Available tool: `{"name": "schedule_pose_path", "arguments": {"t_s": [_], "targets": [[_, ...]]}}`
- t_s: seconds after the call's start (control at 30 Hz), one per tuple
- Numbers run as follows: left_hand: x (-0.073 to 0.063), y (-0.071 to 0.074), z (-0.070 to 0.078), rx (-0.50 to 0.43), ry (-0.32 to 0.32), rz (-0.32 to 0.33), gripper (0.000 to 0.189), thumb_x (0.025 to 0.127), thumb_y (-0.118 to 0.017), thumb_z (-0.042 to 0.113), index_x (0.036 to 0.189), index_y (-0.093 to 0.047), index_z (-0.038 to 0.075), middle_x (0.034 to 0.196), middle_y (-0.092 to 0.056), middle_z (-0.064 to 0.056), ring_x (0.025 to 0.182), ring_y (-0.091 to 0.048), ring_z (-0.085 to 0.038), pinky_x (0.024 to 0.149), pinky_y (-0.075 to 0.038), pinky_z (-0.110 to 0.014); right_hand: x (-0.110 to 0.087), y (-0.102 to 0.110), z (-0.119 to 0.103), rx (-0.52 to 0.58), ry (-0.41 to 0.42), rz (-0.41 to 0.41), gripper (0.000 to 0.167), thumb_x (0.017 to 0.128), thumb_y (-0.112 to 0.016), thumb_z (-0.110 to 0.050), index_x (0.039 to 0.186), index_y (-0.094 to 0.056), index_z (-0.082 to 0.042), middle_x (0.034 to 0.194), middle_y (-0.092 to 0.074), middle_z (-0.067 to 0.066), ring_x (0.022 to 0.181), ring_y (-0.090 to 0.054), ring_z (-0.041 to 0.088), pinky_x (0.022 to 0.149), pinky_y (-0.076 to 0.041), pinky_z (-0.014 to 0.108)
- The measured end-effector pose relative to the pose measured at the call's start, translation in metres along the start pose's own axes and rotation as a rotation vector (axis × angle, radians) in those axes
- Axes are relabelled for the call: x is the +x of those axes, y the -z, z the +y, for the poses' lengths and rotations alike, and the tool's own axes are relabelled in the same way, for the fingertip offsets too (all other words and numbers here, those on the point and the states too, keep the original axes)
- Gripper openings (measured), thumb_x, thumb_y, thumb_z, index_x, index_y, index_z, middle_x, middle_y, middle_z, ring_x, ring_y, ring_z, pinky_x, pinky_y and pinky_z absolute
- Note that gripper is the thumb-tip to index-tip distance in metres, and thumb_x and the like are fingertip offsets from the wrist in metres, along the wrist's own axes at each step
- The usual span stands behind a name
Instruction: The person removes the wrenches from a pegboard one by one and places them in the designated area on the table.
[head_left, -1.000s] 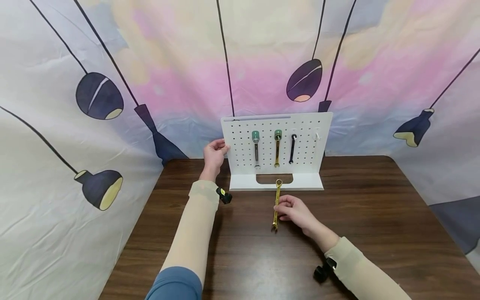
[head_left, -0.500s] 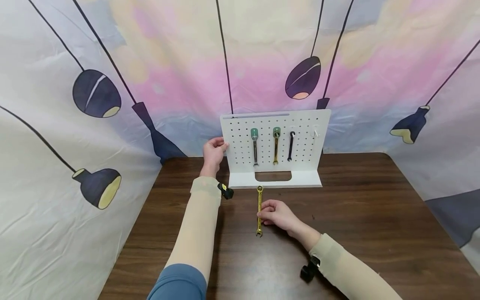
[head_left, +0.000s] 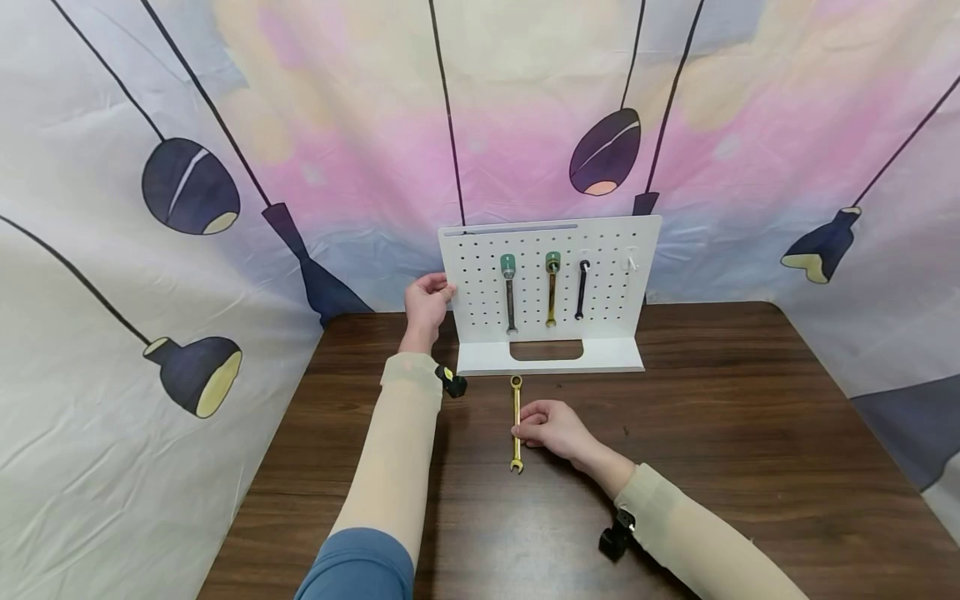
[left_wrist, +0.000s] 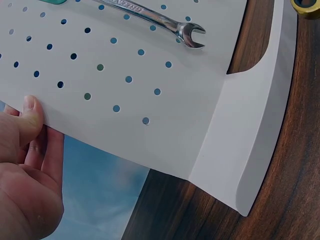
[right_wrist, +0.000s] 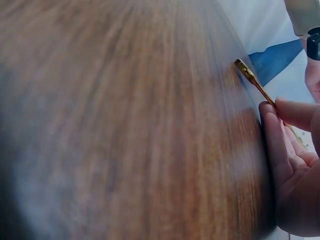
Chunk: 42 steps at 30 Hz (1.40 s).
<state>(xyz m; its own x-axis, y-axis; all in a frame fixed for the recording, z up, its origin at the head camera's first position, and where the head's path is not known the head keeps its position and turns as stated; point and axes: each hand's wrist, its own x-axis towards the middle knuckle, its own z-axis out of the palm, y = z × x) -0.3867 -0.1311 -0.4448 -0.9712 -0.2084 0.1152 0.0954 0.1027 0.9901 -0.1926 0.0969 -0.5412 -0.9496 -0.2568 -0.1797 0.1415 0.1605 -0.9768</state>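
A white pegboard stand (head_left: pixel 480 321) rises at the back of the table. My left hand (head_left: pixel 425 310) grips its left edge; in the left wrist view the thumb lies on the front face and the fingers go behind. My right hand (head_left: pixel 553 429) pinches a gold combination wrench (head_left: pixel 517 450) by its middle, in front of the stand, with the ring end pointing at the board and the open end towards me. On the board hang a silver wrench (head_left: pixel 511 304), another gold wrench (head_left: pixel 552 302) and a black wrench (head_left: pixel 581 293), the first two below green pieces.
At the board's right side a white hook (head_left: pixel 632 264) bears nothing. The stand's base has a cut-out slot near its front lip. Brown wooden table (head_left: pixel 720 417) spreads around both arms, and a printed cloth (head_left: pixel 337 125) hangs behind it.
My right hand has carried the gold wrench left and slightly towards me, mostly in the first half second. The left hand keeps its hold on the board edge.
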Motion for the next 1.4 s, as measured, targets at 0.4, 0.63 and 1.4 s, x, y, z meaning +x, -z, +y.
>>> {"name": "schedule_pose_path", "arguments": {"t_s": [0.4, 0.63, 1.4], "targets": [[0.002, -0.003, 0.003, 0.000, -0.007, 0.009, 0.020, 0.099, -0.078, 0.005, 0.119, -0.077, -0.001, 0.102, -0.069, -0.006, 0.094, -0.064, -0.017, 0.083, -0.053, -0.032, 0.002, 0.005, -0.003, -0.095, -0.011, 0.012, 0.036, 0.087, -0.087, -0.007, 0.115, -0.070, 0.007, 0.088, -0.077, 0.005, 0.080, -0.073, 0.015, 0.075, -0.060, 0.029], [0.001, -0.004, 0.001, 0.000, -0.002, 0.007, 0.020, 0.100, -0.077, 0.004, 0.119, -0.077, 0.000, 0.101, -0.068, -0.004, 0.094, -0.063, -0.016, 0.083, -0.053, -0.031, 0.001, 0.001, -0.004, -0.144, -0.012, 0.062, 0.034, 0.085, -0.089, -0.010, 0.110, -0.072, 0.004, 0.083, -0.076, 0.004, 0.075, -0.073, 0.015, 0.072, -0.060, 0.030], [0.000, -0.001, -0.002, 0.014, -0.011, 0.014, 0.020, 0.099, -0.078, 0.005, 0.118, -0.077, 0.000, 0.101, -0.070, -0.005, 0.093, -0.065, -0.017, 0.082, -0.052, -0.029, 0.005, -0.008, -0.012, -0.273, -0.011, 0.056, 0.025, 0.087, -0.087, -0.015, 0.096, -0.069, -0.001, 0.070, -0.073, 0.002, 0.060, -0.071, 0.013, 0.057, -0.059, 0.030]]}}
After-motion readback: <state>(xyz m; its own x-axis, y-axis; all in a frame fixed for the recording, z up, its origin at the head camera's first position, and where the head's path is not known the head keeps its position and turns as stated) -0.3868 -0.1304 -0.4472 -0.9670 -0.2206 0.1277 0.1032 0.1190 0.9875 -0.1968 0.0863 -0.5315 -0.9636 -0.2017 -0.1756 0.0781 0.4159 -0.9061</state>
